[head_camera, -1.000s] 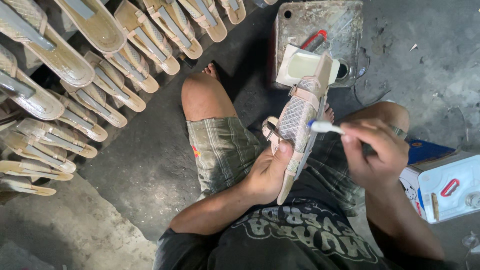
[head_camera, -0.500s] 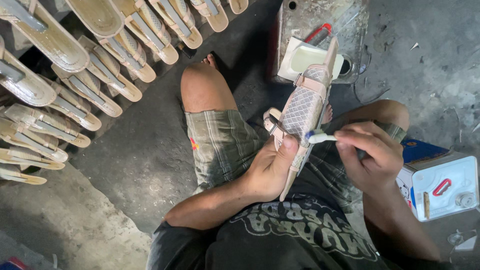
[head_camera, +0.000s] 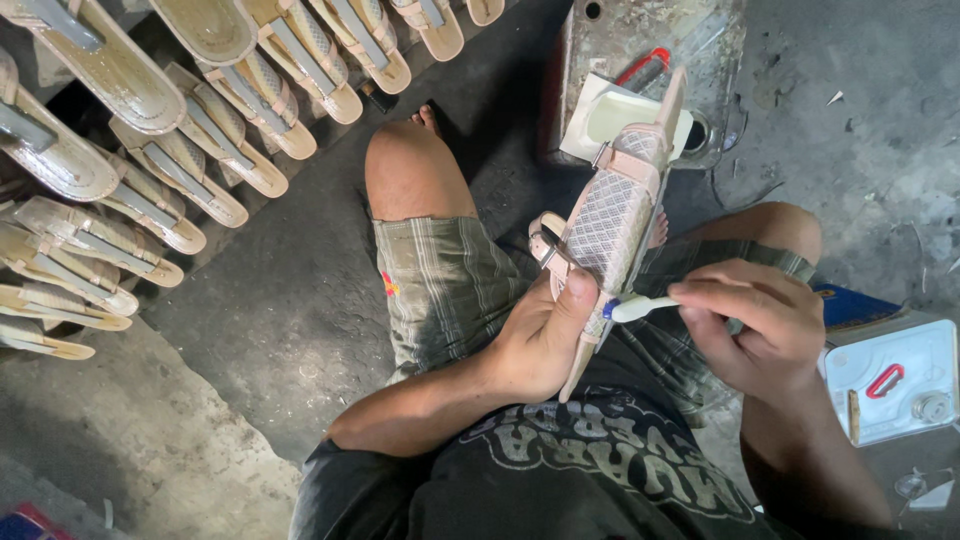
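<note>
L hand (head_camera: 540, 345) grip closed round the sandal (head_camera: 612, 225), thumb pressed on the woven strap near the lower end, fingers behind the sole. R hand (head_camera: 755, 325) grip closed on a white brush (head_camera: 640, 308), its tip touching the sandal edge just beside my L thumb. Sandal held upright-ish, tilted, toe end up toward the tin (head_camera: 640, 70), over my lap btwn both knees. A loose strap w/ buckle sticks out on the sandal's L side.

Tin sits on the floor ahead of the knees, w/ a pale tub and a red-capped thing on top; can't tell what's in the tub. White can (head_camera: 890, 375) w/ red handle on the floor at my R, just beside the R forearm. Rows of finished-looking sandals (head_camera: 190, 150) racked on edge at far L, well apart from both hands. Floor (head_camera: 290, 300) dark concrete, scuffed.
</note>
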